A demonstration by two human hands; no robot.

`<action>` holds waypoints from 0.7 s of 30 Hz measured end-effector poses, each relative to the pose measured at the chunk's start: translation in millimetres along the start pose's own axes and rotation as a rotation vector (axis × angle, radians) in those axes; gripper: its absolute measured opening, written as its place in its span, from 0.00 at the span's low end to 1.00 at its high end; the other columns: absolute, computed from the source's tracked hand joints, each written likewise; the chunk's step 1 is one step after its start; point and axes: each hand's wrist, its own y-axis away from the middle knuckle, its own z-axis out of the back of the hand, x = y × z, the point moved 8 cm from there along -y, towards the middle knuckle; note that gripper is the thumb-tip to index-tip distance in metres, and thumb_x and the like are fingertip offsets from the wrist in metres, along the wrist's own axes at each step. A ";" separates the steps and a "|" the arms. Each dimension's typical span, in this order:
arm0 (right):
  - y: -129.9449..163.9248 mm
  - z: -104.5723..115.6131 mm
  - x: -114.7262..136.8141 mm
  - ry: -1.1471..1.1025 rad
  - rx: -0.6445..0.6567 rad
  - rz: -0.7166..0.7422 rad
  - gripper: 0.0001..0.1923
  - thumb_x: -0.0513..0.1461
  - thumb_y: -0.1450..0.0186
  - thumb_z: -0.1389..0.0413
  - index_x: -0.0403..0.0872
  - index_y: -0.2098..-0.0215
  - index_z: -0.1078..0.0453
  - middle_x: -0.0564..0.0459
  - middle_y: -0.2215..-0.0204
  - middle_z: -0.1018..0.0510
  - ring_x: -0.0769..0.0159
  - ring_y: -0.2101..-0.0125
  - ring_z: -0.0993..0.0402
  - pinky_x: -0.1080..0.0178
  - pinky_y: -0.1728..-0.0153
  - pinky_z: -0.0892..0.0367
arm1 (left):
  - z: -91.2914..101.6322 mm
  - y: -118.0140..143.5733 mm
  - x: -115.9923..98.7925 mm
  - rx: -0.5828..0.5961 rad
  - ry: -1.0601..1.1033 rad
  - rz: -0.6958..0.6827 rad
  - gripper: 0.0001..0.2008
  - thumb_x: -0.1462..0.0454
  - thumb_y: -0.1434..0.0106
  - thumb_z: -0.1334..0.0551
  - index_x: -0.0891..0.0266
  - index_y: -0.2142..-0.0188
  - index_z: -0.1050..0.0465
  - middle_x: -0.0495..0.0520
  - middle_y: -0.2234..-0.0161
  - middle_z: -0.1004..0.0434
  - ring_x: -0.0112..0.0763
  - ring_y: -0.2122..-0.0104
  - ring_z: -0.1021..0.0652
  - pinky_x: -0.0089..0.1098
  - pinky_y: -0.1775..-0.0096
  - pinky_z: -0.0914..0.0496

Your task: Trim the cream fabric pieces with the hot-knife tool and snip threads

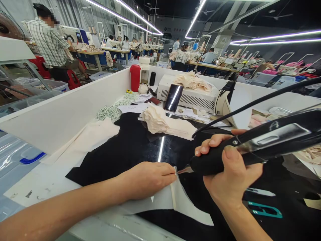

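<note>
My left hand point(146, 179) lies low over a pale cut fabric piece point(192, 206), its fingers pressed together at the upper end of a narrow strip point(173, 192) on the piece. The thumb is hidden. My right hand point(232, 170) is wrapped round a thick black hand tool point(250, 145) with a silver panel. Its thin tip point(186, 169) points left, close to my left fingertips. Under both hands is a glossy black work surface point(120, 150). A teal-handled cutter point(265, 210) lies on it, right of my right wrist.
Stacked pale fabric pieces point(168, 122) lie ahead, and more fabric point(92, 137) lies left. Behind stand a phone point(173, 97), a white slotted box point(198, 100) and a red bottle point(135, 77). A black cable point(258, 103) crosses at right. White walls point(75, 103) edge the table. A person point(50, 40) sits beyond.
</note>
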 end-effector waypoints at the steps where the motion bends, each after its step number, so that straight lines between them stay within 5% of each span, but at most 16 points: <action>1: -0.5 0.4 -0.6 -0.006 -0.004 0.006 0.22 0.43 0.40 0.21 0.54 0.54 0.25 0.63 0.72 0.20 0.65 0.78 0.24 0.61 0.77 0.23 | 0.0 0.0 -0.2 -0.001 0.001 -0.004 0.15 0.73 0.16 0.45 0.69 0.39 0.21 0.63 0.43 0.13 0.39 0.40 0.14 0.35 0.41 0.15; 21: 5.1 7.0 6.2 -0.043 -0.006 0.010 0.19 0.40 0.41 0.23 0.54 0.54 0.23 0.63 0.73 0.19 0.66 0.79 0.23 0.64 0.79 0.23 | -3.1 2.2 4.5 0.031 -0.005 0.002 0.15 0.74 0.17 0.45 0.66 0.40 0.23 0.60 0.41 0.13 0.39 0.40 0.14 0.34 0.41 0.17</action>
